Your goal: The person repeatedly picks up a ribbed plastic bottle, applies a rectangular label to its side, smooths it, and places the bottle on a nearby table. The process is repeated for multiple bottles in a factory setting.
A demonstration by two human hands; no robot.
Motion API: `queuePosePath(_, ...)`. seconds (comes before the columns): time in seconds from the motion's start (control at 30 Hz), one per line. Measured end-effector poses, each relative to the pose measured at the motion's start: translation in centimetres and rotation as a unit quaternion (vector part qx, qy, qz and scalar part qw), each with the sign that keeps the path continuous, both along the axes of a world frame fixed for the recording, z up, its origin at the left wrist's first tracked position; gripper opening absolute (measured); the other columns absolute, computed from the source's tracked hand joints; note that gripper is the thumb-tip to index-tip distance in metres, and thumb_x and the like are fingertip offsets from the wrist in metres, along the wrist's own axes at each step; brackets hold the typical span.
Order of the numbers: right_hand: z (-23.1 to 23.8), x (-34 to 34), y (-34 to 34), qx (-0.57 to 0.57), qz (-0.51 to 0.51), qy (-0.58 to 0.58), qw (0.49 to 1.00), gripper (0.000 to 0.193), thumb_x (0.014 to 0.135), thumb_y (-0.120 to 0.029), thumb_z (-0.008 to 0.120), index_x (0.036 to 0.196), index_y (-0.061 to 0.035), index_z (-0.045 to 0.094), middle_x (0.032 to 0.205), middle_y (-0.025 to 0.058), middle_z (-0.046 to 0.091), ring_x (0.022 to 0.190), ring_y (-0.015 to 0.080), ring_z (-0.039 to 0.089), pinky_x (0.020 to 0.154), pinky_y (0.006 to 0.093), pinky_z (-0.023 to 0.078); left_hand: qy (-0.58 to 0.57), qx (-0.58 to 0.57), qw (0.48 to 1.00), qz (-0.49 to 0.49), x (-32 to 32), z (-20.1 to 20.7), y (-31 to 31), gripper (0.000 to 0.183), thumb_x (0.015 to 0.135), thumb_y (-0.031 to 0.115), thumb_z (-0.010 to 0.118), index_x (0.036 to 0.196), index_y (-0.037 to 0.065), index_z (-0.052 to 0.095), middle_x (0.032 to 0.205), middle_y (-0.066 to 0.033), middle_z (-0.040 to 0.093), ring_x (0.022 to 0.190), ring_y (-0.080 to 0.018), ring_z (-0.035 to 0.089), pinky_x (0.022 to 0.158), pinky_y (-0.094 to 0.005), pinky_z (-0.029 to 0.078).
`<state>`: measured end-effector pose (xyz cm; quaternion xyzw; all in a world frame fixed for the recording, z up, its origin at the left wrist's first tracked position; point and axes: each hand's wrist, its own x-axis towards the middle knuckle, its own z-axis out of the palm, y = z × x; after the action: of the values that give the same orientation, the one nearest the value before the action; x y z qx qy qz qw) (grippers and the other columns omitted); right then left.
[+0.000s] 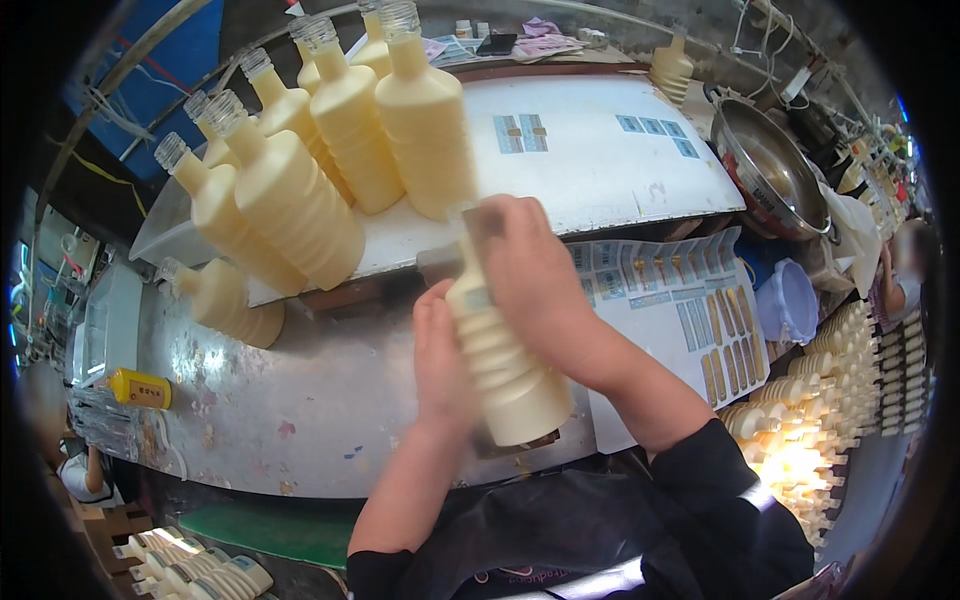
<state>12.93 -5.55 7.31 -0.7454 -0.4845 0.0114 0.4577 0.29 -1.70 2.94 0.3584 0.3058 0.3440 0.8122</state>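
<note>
The left hand (440, 355) has its grip closed against the side of a cream ribbed plastic bottle (515, 395), tilted over the grey metal tabletop (320, 400), seemingly to steady it for the right hand (530, 270) at its neck and shoulder. Blur hides whether the right grip holds anything; base contact is unclear.

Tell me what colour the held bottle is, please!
The held bottle is pale creamy yellow, clearest in the head view.
</note>
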Motion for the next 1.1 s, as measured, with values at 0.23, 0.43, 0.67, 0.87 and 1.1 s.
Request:
queuePosePath(0.23, 0.8, -3.8, 2.1, -0.039, 0.033, 0.086, 0.995, 0.038, 0.11, -0.038, 0.037, 0.115, -0.0007, 0.045, 0.104, 0.0298, 0.06, 0.099, 0.0495, 0.059, 0.085, 0.0565, 0.047, -0.007, 0.096, 0.995, -0.027, 0.3, -1.9, 0.2, 0.051, 0.111, 0.049, 0.038, 0.142, 0.012, 0.052, 0.139, -0.0049, 0.059, 0.129, -0.018, 0.055, 0.108, -0.0352, 0.044)
queuePosePath(0.43, 0.4, 0.3, 0.1, -0.094, 0.025, 0.038, 0.995, 0.037, 0.097, -0.012, 0.053, 0.133, -0.0034, 0.047, 0.126, 0.023, 0.053, 0.107, 0.0451, 0.061, 0.092, 0.0507, 0.051, 0.164, 0.141, 0.976, -0.028, 0.4, -1.9, 1.7, 0.044, 0.111, 0.045, 0.044, 0.132, 0.007, 0.049, 0.123, -0.009, 0.06, 0.108, -0.0174, 0.061, 0.096, -0.0356, 0.051)
queuePosePath(0.67, -4.8, 4.7, -2.4, 0.077, 0.015, 0.0, 0.997, 0.034, 0.097, -0.003, 0.051, 0.132, -0.0011, 0.049, 0.124, 0.0213, 0.055, 0.116, 0.0403, 0.057, 0.101, 0.0429, 0.047, 0.091, 0.154, 0.982, -0.058, 0.1, -3.3, 1.9, 0.037, 0.111, 0.033, 0.043, 0.137, 0.006, 0.045, 0.122, -0.0115, 0.059, 0.106, -0.0174, 0.059, 0.094, -0.0347, 0.051)
queuePosePath(0.87, -4.8, 5.1, -2.2, 0.074, 0.04, 0.01, 0.996, 0.035, 0.098, -0.004, 0.052, 0.133, -0.0009, 0.049, 0.126, 0.0212, 0.056, 0.117, 0.0383, 0.058, 0.101, 0.0415, 0.047, 0.335, 0.437, 0.835, -0.019, -1.7, 0.2, -0.5, 0.06, 0.104, 0.026, 0.05, 0.156, 0.001, 0.032, 0.148, -0.0215, 0.039, 0.132, -0.0308, 0.047, 0.11, -0.0422, 0.041)
queuePosePath(1.1, -5.0, 4.3, -2.2, 0.096, 0.014, 0.11, 0.989, 0.035, 0.101, -0.007, 0.052, 0.135, 0.0001, 0.05, 0.128, 0.0194, 0.058, 0.119, 0.0322, 0.058, 0.104, 0.0387, 0.046, 0.359, 0.471, 0.802, -0.075, -2.5, 0.6, -2.8, 0.096, 0.088, 0.031, 0.07, 0.162, 0.0, 0.018, 0.152, -0.0291, 0.033, 0.138, -0.0444, 0.04, 0.117, -0.0486, 0.033)
